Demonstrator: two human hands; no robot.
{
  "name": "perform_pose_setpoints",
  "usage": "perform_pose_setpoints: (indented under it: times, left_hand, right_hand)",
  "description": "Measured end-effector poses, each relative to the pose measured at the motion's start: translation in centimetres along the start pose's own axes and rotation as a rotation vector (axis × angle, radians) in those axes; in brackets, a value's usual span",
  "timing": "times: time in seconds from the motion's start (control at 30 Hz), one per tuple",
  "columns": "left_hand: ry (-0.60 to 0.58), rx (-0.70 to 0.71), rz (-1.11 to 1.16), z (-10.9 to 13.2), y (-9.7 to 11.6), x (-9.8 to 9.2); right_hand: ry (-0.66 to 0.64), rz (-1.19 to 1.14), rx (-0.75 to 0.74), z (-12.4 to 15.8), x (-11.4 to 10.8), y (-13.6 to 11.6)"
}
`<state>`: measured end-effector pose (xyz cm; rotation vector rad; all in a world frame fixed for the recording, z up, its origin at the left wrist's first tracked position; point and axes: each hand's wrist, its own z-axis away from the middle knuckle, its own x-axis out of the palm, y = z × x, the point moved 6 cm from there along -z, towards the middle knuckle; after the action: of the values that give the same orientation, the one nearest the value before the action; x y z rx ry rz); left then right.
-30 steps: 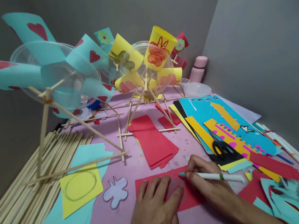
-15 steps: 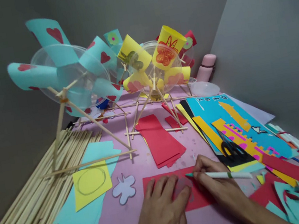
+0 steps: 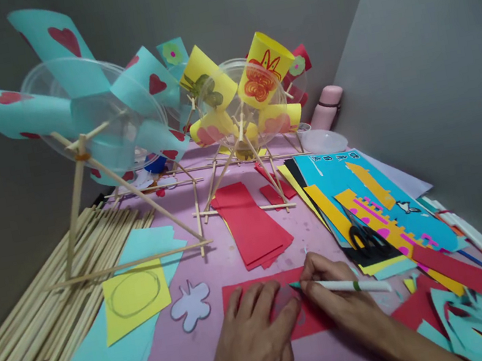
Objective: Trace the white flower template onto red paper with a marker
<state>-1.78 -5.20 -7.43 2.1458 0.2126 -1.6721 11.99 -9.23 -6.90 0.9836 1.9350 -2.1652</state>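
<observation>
A red paper strip (image 3: 310,321) lies on the pink-purple tabletop. My left hand (image 3: 254,334) rests flat over its left part, fingers stretched out and pressing down. Under and beside those fingers shows a small greyish shape (image 3: 282,299), partly hidden; I cannot tell exactly what it is. My right hand (image 3: 336,294) is closed round a white felt-tip pen (image 3: 348,285) with a green band. The pen's green tip touches or nearly touches the red paper, close to the grey shape. Left of my left hand lies a pale lilac butterfly cutout (image 3: 191,306).
Pinwheels with blue blades (image 3: 85,77) and yellow blades (image 3: 266,70) stand on stick frames at the back. Wooden sticks (image 3: 55,288) pile at left beside a yellow sheet (image 3: 135,295). Red strips (image 3: 253,225), black-handled scissors (image 3: 367,239) and paper scraps (image 3: 471,320) lie around.
The whole view has shifted slightly, so things appear a little further left. Both hands keep their places on the red paper, and the pen tip stays beside the grey shape.
</observation>
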Motion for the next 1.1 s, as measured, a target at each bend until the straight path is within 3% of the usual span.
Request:
perform_pose_setpoints:
  times: [0.57,1.1]
  left_hand:
    - [0.028,0.014,-0.012,-0.06,0.10,-0.28]
    - [0.085,0.042,-0.055,-0.19,0.21,-0.71]
  right_hand:
    - [-0.038,0.024,-0.040,-0.02,0.15,0.15]
    - [0.073,0.045,-0.084,-0.07,-0.69,0.17]
